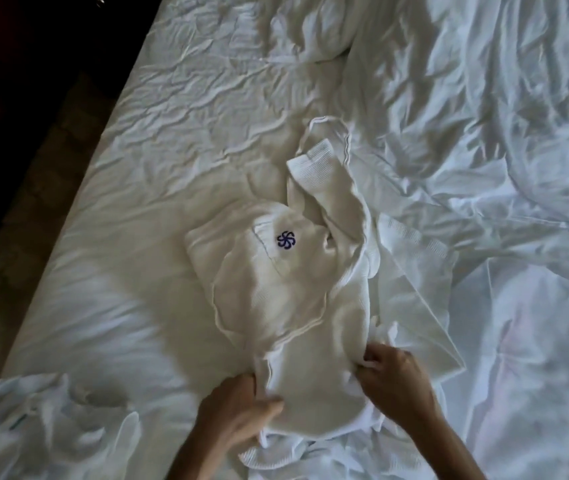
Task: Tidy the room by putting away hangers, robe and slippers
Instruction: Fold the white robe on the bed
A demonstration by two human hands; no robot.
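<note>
A white robe (297,292) with a blue pinwheel logo (286,240) lies bunched on the bed (158,109), its collar toward the far side. My left hand (238,410) grips the robe's near left fold, thumb on top of the cloth. My right hand (394,379) pinches the near right edge with curled fingers. No hangers or slippers are in view.
A rumpled white duvet (484,133) covers the bed's right half. More white cloth with a green mark (44,407) lies at the near left corner. The bed's left edge drops to a dark patterned floor (16,202).
</note>
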